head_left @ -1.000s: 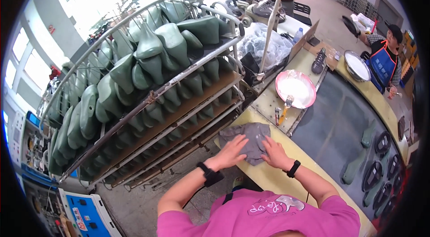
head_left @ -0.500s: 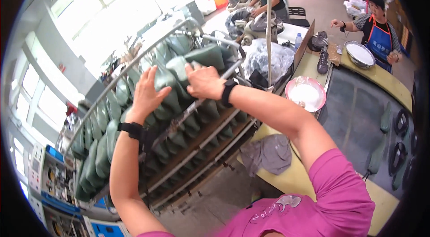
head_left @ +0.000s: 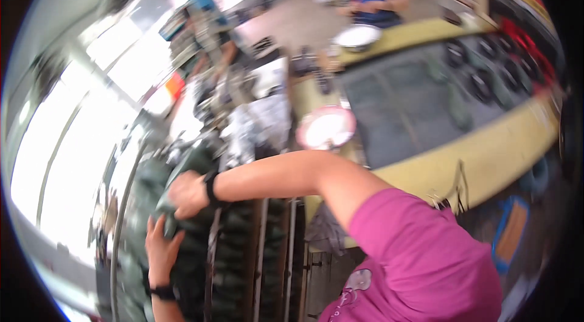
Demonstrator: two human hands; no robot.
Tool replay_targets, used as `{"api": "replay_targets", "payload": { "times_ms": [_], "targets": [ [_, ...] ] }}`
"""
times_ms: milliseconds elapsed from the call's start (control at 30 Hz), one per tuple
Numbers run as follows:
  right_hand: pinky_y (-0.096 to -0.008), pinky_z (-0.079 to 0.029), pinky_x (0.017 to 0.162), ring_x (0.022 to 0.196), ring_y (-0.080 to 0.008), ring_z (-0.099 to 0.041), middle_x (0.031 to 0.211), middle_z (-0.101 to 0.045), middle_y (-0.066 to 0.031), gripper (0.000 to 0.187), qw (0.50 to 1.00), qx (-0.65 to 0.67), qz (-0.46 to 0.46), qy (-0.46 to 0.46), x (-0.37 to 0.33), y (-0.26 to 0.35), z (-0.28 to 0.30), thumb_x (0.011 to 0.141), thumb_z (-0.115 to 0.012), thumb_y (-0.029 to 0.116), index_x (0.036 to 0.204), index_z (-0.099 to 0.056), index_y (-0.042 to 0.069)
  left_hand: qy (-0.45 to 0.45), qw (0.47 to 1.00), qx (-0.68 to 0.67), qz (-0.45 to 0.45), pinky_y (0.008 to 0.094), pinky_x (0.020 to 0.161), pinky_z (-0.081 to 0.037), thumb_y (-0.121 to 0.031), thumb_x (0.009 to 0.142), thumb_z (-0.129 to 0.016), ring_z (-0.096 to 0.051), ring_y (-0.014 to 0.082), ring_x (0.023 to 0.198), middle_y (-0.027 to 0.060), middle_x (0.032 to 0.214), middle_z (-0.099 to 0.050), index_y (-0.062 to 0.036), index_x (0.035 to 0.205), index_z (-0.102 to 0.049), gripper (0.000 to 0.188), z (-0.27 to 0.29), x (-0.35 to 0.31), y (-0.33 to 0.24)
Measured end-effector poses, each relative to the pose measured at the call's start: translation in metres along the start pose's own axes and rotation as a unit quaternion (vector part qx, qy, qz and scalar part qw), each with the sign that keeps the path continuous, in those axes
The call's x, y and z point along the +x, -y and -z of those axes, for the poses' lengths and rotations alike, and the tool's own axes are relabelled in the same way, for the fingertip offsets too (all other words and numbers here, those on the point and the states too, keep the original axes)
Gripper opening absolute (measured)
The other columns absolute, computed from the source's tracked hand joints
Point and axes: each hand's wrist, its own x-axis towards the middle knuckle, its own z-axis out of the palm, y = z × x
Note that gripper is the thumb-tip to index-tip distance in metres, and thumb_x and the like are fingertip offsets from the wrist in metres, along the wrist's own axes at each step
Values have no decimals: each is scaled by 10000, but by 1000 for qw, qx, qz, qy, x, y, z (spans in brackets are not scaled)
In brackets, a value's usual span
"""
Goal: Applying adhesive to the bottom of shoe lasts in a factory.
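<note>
Dark green shoe lasts point(head_left: 194, 161) fill a metal rack point(head_left: 126, 200) at the left, smeared by motion. My right hand point(head_left: 187, 194), with a black wristband, reaches across to the rack with its fingers curled over a green shoe last point(head_left: 165, 205); the fingertips are blurred. Just below it, my left hand point(head_left: 162, 250) is open, thumb and fingers apart, close to the same lasts. Whether the left fingers touch one cannot be made out.
To the right, a yellow-edged table point(head_left: 420, 158) has a dark grey top point(head_left: 395, 115) bearing several black shoe parts point(head_left: 480, 85). A pink-rimmed basin point(head_left: 326, 127) and a white basin point(head_left: 358, 37) stand there. A co-worker point(head_left: 372, 3) is across the table. A grey cloth point(head_left: 325, 228) hangs near the rack.
The view has swung to the right, so the rack now lies farther left and more of the table shows. Both hands remain over the lasts, the right now closer above the left.
</note>
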Motion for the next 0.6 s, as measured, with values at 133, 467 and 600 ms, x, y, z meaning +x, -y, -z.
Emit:
{"api": "replay_targets", "payload": {
  "times_ms": [133, 467, 600],
  "targets": [
    [-417, -513, 642, 716, -359, -635, 758, -635, -225, 409, 994, 95, -47, -2, -36, -7, 35, 650, -592, 359, 769, -664, -26, -15, 997, 54, -61, 442, 950, -369, -183, 755, -668, -448, 446, 1132, 297, 1267, -428, 6, 1267, -426, 597, -1, -4, 17],
    [-234, -359, 406, 506, -81, -510, 716, -591, 12, 426, 575, 713, -335, -220, -385, -26, 8, 873, -504, 429, 1074, -606, 68, -118, 987, 74, -76, 418, 942, -378, -69, 813, -574, -490, 390, 1116, 242, 1225, -504, -16, 1328, -373, 556, -14, 43, 111],
    [-233, -311, 396, 491, -100, -468, 781, -611, -11, 459, 479, 698, -454, -278, -509, -4, 27, 883, -469, 460, 1170, -571, 116, -23, 920, -330, 211, 612, 957, -342, -276, 753, -696, -442, 375, 1191, 240, 1391, -325, -59, 1338, -370, 704, 46, 73, 150]
  ]
}}
